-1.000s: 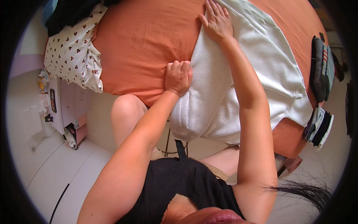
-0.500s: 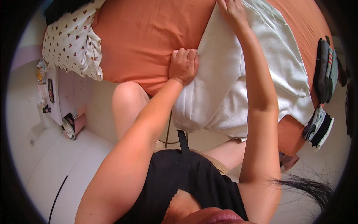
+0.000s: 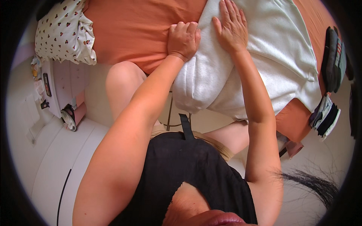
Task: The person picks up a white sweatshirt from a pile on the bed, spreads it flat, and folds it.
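Note:
A white garment (image 3: 279,56) of thick, sweatshirt-like cloth lies spread over the orange bed sheet (image 3: 132,30), its lower part hanging over the near edge in folds. My left hand (image 3: 183,40) is closed at the garment's left edge, the fingers curled and the thumb against the cloth. Flat on the garment's upper left part rests my right hand (image 3: 232,30), fingers stretched out and palm down. What lies under the left fingers is hidden.
A white pillow (image 3: 66,32) with small dark prints is at the far left. Folded dark clothes (image 3: 333,60) and a smaller folded stack (image 3: 325,116) lie along the right edge. A pale drawer unit (image 3: 66,83) stands left of the bed. My knee (image 3: 126,75) is close to the bed's edge.
My right hand has drawn back toward me over the garment and now lies flat in full view. My left hand keeps its closed hold at the left edge. The whole view has shifted slightly.

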A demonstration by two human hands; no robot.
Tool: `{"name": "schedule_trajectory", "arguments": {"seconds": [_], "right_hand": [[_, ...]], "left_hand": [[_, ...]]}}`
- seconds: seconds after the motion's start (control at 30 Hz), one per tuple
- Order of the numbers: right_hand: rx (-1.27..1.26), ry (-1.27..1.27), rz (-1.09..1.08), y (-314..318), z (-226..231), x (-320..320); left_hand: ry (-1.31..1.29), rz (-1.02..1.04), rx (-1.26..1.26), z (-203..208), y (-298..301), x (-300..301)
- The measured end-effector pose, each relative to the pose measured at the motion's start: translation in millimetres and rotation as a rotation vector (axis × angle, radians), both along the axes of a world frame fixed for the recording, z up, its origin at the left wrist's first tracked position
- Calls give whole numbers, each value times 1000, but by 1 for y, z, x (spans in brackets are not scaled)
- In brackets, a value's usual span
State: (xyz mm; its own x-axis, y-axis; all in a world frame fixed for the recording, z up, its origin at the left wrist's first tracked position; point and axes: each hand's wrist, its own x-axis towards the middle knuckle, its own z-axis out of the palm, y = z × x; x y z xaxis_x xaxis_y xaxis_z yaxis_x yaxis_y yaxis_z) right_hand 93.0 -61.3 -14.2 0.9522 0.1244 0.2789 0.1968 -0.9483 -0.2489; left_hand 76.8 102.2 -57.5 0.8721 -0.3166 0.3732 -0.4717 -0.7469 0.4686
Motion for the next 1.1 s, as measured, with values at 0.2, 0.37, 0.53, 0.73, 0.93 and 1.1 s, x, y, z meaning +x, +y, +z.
{"name": "schedule_trajectory", "arguments": {"seconds": [0.2, 0.37, 0.53, 0.73, 0.93, 1.1], "right_hand": [[34, -79, -90, -5, -20, 39], [44, -106, -129, 2, -24, 64], [115, -196, -151, -1, -29, 68], [359, -335, -52, -50, 7, 41], [108, -510, -677, -238, 15, -70], [341, -262, -1328, -360, -20, -147]], "left_hand": [[1, -11, 21, 3, -5, 2], [-17, 16, 79, -1, 1, 3], [-60, -8, 41, -1, -4, 2], [-31, 45, 67, -2, 2, 1], [-46, 35, 55, 5, -2, 1], [-56, 34, 87, 5, -4, 1]]}}
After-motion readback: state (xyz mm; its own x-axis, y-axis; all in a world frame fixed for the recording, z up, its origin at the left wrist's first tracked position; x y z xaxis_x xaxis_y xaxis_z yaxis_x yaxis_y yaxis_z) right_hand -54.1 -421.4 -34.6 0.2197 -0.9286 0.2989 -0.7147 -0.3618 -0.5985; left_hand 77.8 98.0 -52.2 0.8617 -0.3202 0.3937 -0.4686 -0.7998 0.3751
